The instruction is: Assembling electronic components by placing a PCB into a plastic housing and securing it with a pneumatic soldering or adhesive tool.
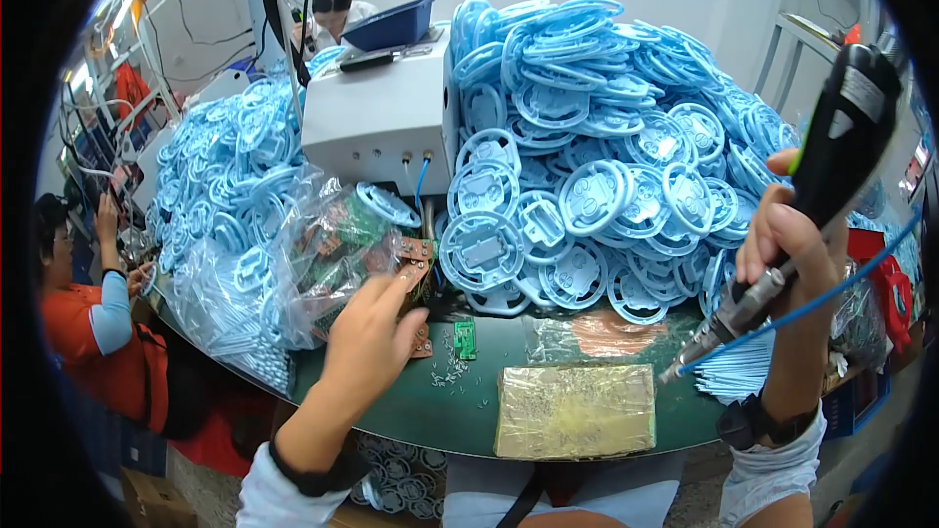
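My right hand (797,244) is wrapped round a black powered screwdriver (849,122), raised at the right with its metal tip slanting down to the left. A blue hose (827,295) runs along the tool. My left hand (367,337) reaches over the table with fingers stretched out and thumb apart. Its fingertips are at the brown circuit boards (416,249) beside a clear plastic bag (328,235) of green and brown boards; whether they touch one I cannot tell. Right of this hand lie a small green circuit board (465,340) and loose small screws (450,372).
Light-blue round plastic parts are heaped at right (597,186) and left (230,156). Between them stands a grey machine box (381,112) with a dark blue tray (389,23) on top. A tape-wrapped block (575,411) lies at the table's front edge. Two other people sit at left and behind.
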### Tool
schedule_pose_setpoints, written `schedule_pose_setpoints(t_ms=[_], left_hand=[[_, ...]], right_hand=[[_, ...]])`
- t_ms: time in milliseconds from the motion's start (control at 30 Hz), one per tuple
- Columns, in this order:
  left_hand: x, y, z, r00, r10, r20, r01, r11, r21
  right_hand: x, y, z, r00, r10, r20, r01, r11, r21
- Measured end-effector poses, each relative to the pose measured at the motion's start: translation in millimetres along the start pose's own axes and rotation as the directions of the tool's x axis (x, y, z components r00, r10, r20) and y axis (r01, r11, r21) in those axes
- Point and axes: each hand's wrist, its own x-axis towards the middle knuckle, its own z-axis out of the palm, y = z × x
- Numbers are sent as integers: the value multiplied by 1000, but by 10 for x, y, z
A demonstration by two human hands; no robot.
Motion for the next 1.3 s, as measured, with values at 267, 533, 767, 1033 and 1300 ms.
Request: schedule_pose_setpoints(t_ms=[267,533,767,1033,1300], left_hand=[[938,-381,690,945,-327,22,326,932,-159],[947,554,414,774,410,483,-77,817,-571],[357,1264,1228,328,671,665,-345,741,-577],[-139,966,928,834,518,189,-313,727,-612],[-271,108,1005,999,-49,-6,49,969,244]], right_hand=[[99,88,-122,999,-26,-44,21,994,-110],[244,124,-250,998,-58,-29,53,987,-151],[315,172,-200,992,-115,47,121,979,-163],[354,185,-245,992,-105,70,114,984,-138],[414,222,-349,991,-123,46,130,963,-236]])
